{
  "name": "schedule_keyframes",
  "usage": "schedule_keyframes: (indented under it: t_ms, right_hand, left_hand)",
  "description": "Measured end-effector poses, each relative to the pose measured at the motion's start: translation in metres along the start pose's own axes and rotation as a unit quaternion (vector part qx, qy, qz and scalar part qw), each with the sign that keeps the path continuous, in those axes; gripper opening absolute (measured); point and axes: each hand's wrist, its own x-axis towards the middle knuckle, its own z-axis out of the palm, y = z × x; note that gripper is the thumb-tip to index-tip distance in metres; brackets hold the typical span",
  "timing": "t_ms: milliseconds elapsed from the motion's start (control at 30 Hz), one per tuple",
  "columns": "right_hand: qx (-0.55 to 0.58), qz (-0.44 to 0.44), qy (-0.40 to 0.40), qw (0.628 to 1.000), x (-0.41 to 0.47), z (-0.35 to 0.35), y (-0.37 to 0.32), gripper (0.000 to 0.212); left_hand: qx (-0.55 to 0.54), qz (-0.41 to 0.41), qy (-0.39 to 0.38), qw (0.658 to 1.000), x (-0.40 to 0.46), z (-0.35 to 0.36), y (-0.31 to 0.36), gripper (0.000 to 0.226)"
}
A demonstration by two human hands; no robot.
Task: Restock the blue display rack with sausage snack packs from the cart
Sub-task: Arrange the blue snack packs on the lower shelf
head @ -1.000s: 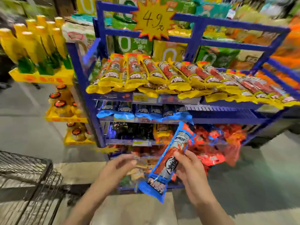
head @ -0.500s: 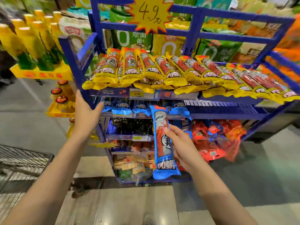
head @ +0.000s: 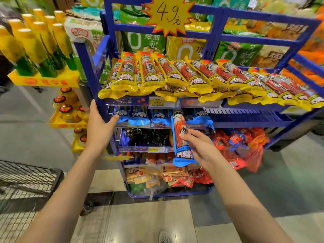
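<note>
The blue display rack (head: 245, 118) stands in front of me with several tiers. Yellow sausage packs (head: 192, 78) fill its top shelf. Blue sausage packs (head: 138, 116) lie in a row on the left part of the second shelf. My right hand (head: 199, 148) grips one blue sausage pack (head: 181, 137) upright, its top end at the second shelf's front edge. My left hand (head: 100, 125) grips the rack's left corner post, thumb by the leftmost blue pack. The wire cart (head: 26, 179) is at the lower left.
The right part of the second shelf is bare. Lower tiers hold dark packs, red net bags (head: 242, 148) and orange packets. A yellow stand of bottles (head: 35, 50) and jars sits left of the rack. A star price sign (head: 168, 13) hangs on top. My shoe shows on the floor.
My right hand raised the blue pack, turned it upright and brought it up to the second shelf. My left hand left the pack and took hold of the rack's left post.
</note>
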Motion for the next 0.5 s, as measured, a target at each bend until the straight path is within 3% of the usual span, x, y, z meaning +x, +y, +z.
schedule_keyframes:
  t_ms: [133,267,400,500]
  right_hand:
    - [-0.075,-0.037,0.055,0.995,0.008,0.008,-0.006,0.048]
    - [-0.058,-0.017,0.037,0.997,0.002,0.004,-0.013,0.082]
    - [-0.001,0.045,-0.014,0.999,-0.012,-0.010,-0.009,0.048]
    - [0.001,0.078,-0.030,0.996,-0.018,-0.014,-0.002,0.046]
  left_hand:
    - [-0.009,0.010,0.000,1.000,-0.001,0.001,0.000,0.067]
    - [-0.009,0.002,-0.004,1.000,0.002,0.001,-0.005,0.070]
    - [-0.006,-0.003,0.001,1.000,0.003,0.001,-0.007,0.073]
    - [-0.009,-0.007,0.006,1.000,0.002,0.002,-0.007,0.072]
